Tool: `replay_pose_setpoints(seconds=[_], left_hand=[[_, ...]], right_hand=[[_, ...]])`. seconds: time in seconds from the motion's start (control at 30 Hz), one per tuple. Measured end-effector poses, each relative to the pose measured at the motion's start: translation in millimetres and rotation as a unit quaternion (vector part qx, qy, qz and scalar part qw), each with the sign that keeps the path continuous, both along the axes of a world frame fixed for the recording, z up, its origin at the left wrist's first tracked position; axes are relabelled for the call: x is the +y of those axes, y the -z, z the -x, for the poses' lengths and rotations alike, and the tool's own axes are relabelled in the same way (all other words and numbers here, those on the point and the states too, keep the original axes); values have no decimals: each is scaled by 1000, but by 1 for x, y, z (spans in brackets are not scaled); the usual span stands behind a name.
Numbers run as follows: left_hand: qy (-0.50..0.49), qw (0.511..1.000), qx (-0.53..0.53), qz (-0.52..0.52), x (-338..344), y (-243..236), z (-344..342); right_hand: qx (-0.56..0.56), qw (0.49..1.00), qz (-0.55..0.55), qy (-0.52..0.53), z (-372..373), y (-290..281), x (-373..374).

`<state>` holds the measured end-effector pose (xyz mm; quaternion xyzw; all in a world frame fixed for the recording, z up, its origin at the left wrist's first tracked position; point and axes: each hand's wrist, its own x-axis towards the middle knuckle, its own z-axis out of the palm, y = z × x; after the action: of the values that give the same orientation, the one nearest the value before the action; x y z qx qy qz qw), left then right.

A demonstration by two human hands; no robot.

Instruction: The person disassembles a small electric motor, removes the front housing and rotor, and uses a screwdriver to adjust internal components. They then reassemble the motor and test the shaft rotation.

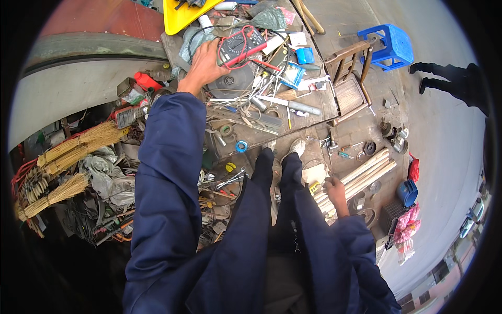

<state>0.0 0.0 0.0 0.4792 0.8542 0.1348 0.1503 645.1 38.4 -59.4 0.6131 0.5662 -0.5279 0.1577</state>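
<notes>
One multimeter (241, 46), left hand (207, 64) half-closed, gripping left edge; right hand (334, 191) well apart, curled, contents unclear.

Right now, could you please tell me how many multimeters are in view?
1: a red-and-black multimeter, touching the left hand, near the picture's top middle. Others may be hidden from view.

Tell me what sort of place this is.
Probably an open-air repair spot or hardware stall, judging by the red-and-black multimeter, the scattered hand tools and the bundled straw brooms.
</notes>
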Motion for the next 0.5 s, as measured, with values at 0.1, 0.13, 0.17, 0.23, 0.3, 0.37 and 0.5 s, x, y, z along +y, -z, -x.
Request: replay_pose_setpoints(seconds=[0.1, 0.13, 0.17, 0.23, 0.3, 0.37, 0.5], left_hand=[[-17, 999, -5, -28, -18, -14, -4], [-27, 998, 4, -54, -30, -14, -4], [-37, 996, 13, -80, -43, -15, -4], [-140, 982, 41, -116, -63, -25, -29], [-179, 973, 20, -146, -93, -17, -66], [-73, 991, -26, -107, -116, -10, -98], [27, 997, -27, -66, -128, 23, -125]], right_hand=[[13, 1000, 4, 7, 24, -17, 12], [16, 1000, 1, 1, 34, -19, 14], [19, 1000, -2, -5, 42, -19, 14], [32, 999, -16, -20, 46, -13, 14], [68, 997, -25, -25, 50, 0, 12], [59, 998, 3, -30, 79, -18, 13], [67, 996, 4, -52, 85, -19, 8]])
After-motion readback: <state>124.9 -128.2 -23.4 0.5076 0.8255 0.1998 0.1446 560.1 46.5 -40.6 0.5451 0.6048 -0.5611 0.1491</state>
